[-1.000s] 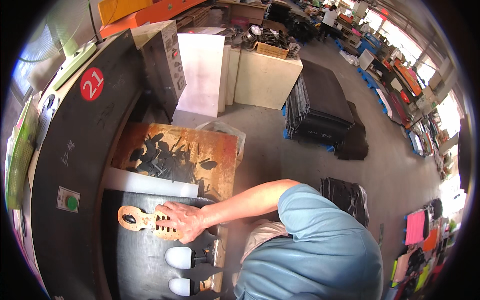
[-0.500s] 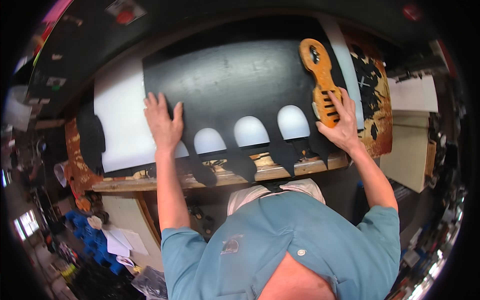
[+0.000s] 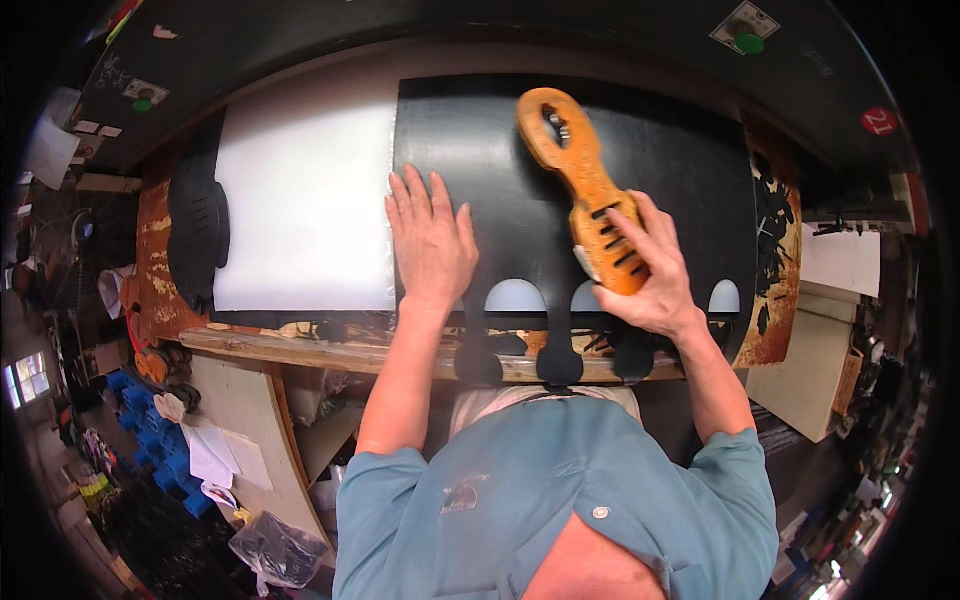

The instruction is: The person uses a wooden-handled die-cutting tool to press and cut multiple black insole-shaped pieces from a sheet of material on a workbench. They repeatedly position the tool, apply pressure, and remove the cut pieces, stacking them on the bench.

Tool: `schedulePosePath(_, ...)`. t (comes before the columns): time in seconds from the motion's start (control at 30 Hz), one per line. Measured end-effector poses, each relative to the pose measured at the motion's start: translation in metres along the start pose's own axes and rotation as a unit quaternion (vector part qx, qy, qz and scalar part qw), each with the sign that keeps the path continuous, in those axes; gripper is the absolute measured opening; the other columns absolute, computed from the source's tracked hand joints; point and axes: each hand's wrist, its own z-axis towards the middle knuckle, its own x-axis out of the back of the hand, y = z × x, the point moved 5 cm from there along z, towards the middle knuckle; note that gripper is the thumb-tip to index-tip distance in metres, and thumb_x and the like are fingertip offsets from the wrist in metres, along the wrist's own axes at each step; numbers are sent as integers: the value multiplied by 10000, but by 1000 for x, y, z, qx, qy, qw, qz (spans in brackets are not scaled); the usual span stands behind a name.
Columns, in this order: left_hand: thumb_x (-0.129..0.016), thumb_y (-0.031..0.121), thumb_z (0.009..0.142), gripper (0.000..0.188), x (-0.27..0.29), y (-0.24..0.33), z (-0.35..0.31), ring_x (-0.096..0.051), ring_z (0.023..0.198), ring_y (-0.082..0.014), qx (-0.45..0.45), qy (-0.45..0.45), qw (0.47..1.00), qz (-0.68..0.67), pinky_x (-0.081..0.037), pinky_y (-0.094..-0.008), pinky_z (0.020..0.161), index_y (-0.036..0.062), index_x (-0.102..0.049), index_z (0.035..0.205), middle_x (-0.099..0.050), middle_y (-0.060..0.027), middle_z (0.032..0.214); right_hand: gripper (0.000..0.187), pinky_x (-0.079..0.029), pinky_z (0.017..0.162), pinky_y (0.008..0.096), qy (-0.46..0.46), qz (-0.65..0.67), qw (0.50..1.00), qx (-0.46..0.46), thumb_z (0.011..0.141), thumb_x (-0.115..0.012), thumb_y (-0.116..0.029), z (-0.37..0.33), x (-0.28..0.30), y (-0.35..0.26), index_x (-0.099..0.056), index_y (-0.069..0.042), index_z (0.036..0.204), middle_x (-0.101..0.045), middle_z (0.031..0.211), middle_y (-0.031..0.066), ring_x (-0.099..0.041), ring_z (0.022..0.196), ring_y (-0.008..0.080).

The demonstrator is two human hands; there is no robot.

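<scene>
A black sheet [image 3: 480, 190] lies over a white board [image 3: 305, 200]. Rounded notches along its near edge let the white show through, and black tongues hang over the bench edge between them. My left hand [image 3: 432, 230] lies flat on the sheet by its left border, fingers stretched out. In my right hand [image 3: 655, 265] is an orange sole-shaped cutting die [image 3: 580, 190], with a large hole at the far end and several slots at the near end. My fingers grip its slotted end over the sheet. Its underside is hidden.
A dark machine beam [image 3: 450, 25] with green buttons spans the far side. Black sole-shaped pieces [image 3: 203, 225] lie at the board's left. Black scraps [image 3: 770, 235] litter the bench's right end. A wooden rail [image 3: 290, 345] runs along the front. Blue crates [image 3: 160, 440] stand lower left.
The die has moved left, away from the sheet's right edge, and tilts the other way. The sheet now lies straighter, with less white showing in its notches. The view has shifted.
</scene>
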Motion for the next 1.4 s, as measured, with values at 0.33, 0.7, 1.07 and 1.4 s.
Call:
schedulePosePath(0.33,-515,231,1093,634,1,5,1,-221,1601,-538,21,-20,999,-25,-163,-594,1322,-176,-380,1559,-303,-391,1674,795,-507,1083,538,-41,-30,998,29,627,-829,-213,84,-79,-29,-693,-30,1388,-481,1507,344,-551,1251,504)
schedulePosePath(0.7,-570,162,1064,578,-3,-1,1,-287,1549,-595,-20,60,997,-54,-205,-637,1291,-170,-434,1517,-344,-426,1632,851,-437,1200,424,-76,141,984,-72,776,-908,-272,88,-69,13,-584,-53,1533,-538,1579,209,-524,1443,363)
schedulePosePath(1.07,-579,159,1063,552,-3,2,-2,-338,1529,-582,-24,87,996,-21,-261,-643,1270,-154,-467,1504,-392,-406,1616,914,-540,1057,512,74,-6,986,148,600,-979,-240,31,-71,6,-621,22,1400,-638,1400,229,-619,1244,430)
schedulePosePath(1.4,-640,97,1054,319,40,17,-51,-687,1200,-453,12,108,952,-285,-549,-471,1044,-53,-659,1335,-704,-275,1306,949,-488,1124,524,39,-43,995,76,712,-968,-285,2,-52,0,-548,41,1499,-642,1406,245,-579,1308,458)
